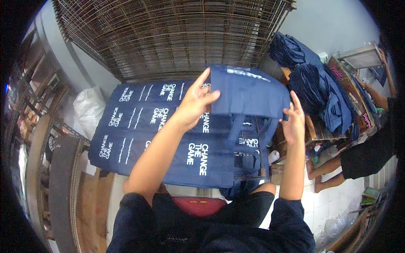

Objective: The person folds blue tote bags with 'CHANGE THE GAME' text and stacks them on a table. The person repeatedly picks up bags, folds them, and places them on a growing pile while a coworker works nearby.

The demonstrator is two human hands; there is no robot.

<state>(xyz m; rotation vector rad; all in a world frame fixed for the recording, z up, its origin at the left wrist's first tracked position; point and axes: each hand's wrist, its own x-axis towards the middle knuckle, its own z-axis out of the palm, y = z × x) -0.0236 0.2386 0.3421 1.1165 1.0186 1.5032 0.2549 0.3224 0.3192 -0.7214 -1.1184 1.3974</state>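
Observation:
A navy cloth piece (249, 95) with white print near its top is raised in front of me, bowed between my two hands. My left hand (193, 103) has its left edge, thumb in front and index finger stretched upward along it. At the opposite side, my right hand (293, 122) grips the lower right corner between thumb and fingers, its index finger also raised. Below lie navy printed cloth pieces (139, 147), laid in overlapping rows with white lettering. Beneath the raised piece, more navy cloth (249, 145) lies loosely at the right end.
A stack of rusty wire racks (168, 38) stands beyond the cloth. Navy cloth heaps (312, 80) cover a wooden table at right, where another person (367, 156) works with a framed screen (358, 57). A white plastic bag (89, 107) sits left. Under me is a red stool (198, 205).

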